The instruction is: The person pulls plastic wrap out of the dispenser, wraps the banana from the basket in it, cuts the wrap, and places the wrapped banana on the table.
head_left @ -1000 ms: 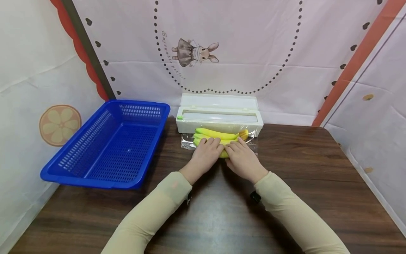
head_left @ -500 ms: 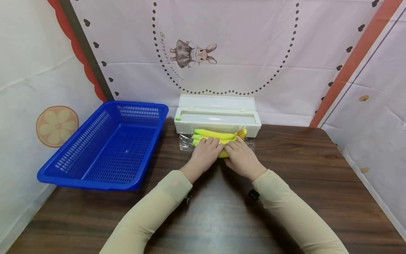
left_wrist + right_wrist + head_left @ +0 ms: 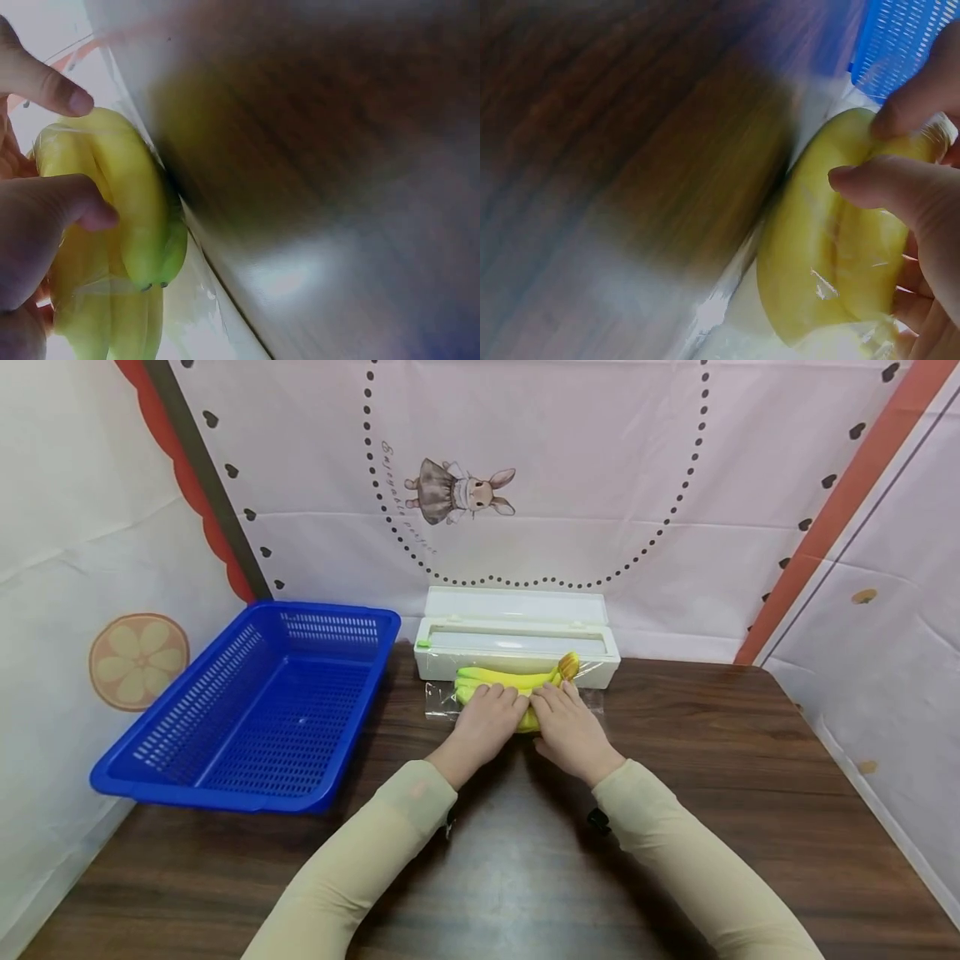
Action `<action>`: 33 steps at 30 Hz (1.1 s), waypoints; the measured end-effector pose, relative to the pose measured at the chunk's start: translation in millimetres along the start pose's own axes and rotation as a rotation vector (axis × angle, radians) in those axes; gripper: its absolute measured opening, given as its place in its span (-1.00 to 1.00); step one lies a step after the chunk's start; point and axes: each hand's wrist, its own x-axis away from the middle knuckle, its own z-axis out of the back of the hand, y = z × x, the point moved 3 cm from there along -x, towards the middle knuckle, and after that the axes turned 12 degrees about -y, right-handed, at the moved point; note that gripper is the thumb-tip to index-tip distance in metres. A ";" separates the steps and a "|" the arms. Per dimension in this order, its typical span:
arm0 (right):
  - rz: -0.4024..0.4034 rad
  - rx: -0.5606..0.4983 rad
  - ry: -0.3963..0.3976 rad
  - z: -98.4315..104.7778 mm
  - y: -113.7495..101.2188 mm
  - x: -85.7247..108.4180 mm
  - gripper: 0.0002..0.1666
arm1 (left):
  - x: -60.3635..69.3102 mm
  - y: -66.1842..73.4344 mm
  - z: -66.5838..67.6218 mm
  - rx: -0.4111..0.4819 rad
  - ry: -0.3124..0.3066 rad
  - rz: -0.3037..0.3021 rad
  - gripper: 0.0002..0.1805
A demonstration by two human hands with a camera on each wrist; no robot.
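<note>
A bunch of yellow bananas with green tips (image 3: 510,678) lies in clear plastic film (image 3: 439,700), just in front of a white film box (image 3: 517,662). My left hand (image 3: 483,731) grips the bunch from the near side, left of its middle; in the left wrist view its thumb presses the bananas (image 3: 135,202) through the film. My right hand (image 3: 576,735) grips the bunch beside it, fingers over the top, and in the right wrist view its thumb lies on the wrapped bananas (image 3: 802,247). The two hands nearly touch. The film's underside is hidden.
A blue perforated basket (image 3: 352,727) stands on the left of the brown wooden table (image 3: 750,760). The white box's lid (image 3: 517,604) is raised against the patterned cloth backdrop (image 3: 585,468). Cloth also hangs at both sides.
The bananas have rolled slightly under the hands, and their stem end has risen and shifted a little left. Both hands keep their grip, with the right hand slightly further left.
</note>
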 end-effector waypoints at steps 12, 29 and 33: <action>-0.023 0.068 0.014 -3.5 -1.9 -14.6 -0.29 | -3.7 -7.1 5.2 0.050 -0.025 -0.006 -0.77; 0.109 0.086 0.124 0.8 8.5 -30.6 -0.55 | -9.4 -15.7 4.6 0.185 -0.080 0.038 -0.62; 0.131 0.083 0.146 1.8 9.9 -30.5 -0.58 | -10.7 -15.9 4.1 0.220 -0.042 0.063 -0.71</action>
